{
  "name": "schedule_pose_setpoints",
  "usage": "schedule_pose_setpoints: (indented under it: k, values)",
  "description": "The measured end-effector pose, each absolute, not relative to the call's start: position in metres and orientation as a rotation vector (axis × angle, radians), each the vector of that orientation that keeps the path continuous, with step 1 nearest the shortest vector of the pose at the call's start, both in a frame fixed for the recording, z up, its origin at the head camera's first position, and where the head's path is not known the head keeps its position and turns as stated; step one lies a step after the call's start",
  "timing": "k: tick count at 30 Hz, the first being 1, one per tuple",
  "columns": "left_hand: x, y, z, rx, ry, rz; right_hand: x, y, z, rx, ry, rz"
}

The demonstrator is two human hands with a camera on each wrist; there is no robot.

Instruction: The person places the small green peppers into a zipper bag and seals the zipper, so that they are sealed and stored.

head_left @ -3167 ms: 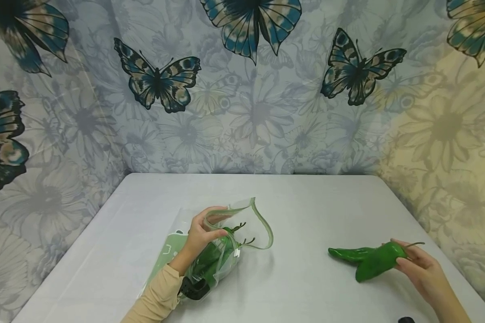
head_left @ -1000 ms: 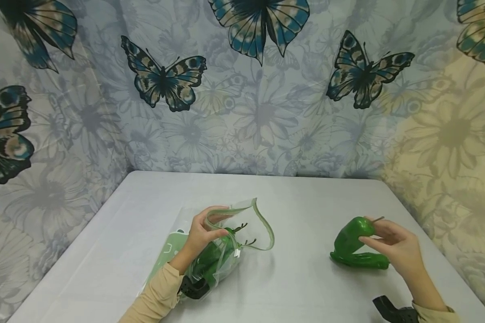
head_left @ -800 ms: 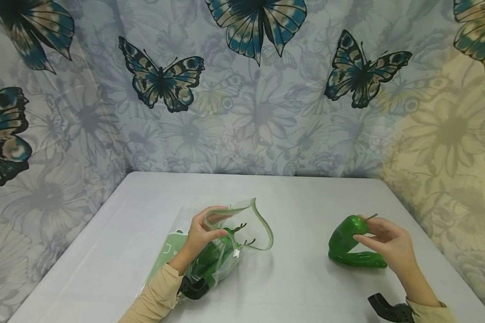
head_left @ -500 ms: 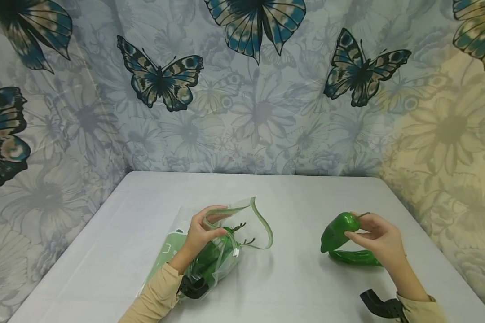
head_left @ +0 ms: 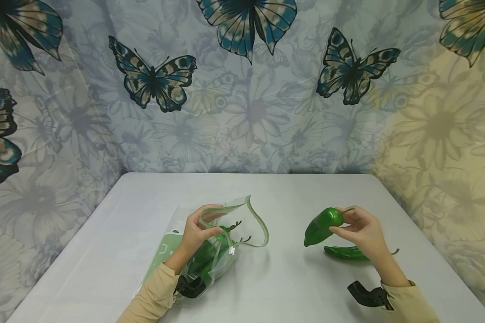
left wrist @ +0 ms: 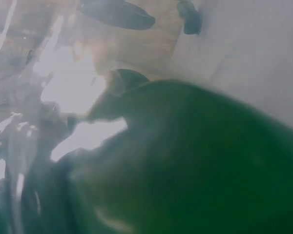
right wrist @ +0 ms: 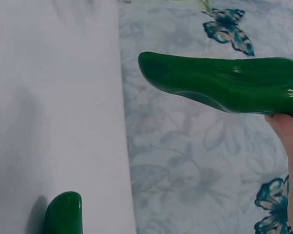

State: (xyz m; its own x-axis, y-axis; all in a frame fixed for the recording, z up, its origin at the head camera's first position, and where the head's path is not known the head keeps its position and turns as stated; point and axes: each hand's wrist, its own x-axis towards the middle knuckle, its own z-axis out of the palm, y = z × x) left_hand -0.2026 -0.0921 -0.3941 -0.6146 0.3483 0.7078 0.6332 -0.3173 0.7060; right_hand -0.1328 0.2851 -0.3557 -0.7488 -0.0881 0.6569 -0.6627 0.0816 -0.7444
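My left hand (head_left: 199, 227) grips the rim of a clear zip bag (head_left: 258, 224) with green edging, keeping its mouth spread toward the right. Several green peppers (head_left: 204, 258) lie inside it, stems toward the opening. In the left wrist view a pepper (left wrist: 195, 161) seen through glossy plastic fills much of the picture. My right hand (head_left: 361, 228) pinches a green pepper (head_left: 322, 227) near its stem, above the table, tip pointing left and down. In the right wrist view that pepper (right wrist: 219, 83) stretches left from the thumb. A second, slimmer green pepper (head_left: 345, 253) lies beneath the right hand, partly hidden by the wrist.
The white table (head_left: 291, 287) runs back to a curtain (head_left: 258, 134) printed with butterflies and flowers. Black wrist cameras (head_left: 190, 287) sit on both wrists. The bag's green printed panel (head_left: 165, 249) lies flat left of the left forearm.
My right hand has lifted the wider pepper off the slimmer one and carried it left toward the bag. The slimmer pepper stays on the table. The left hand keeps its place on the bag.
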Motion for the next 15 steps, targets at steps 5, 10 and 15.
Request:
schedule_pose_setpoints:
  k: [5, 10, 15]
  values:
    - [-0.202, -0.093, -0.395, -1.239, -1.708, -2.055, -0.136, 0.275, -0.352, 0.708, -1.956, 1.691]
    - [-0.202, -0.093, -0.394, -1.225, -1.709, -2.067, -0.139, 0.266, -0.346, 0.759, -1.903, 1.735]
    - [-0.202, -0.095, -0.393, -1.226, -1.694, -2.087, -0.144, 0.258, -0.341, 0.849, -1.862, 1.757]
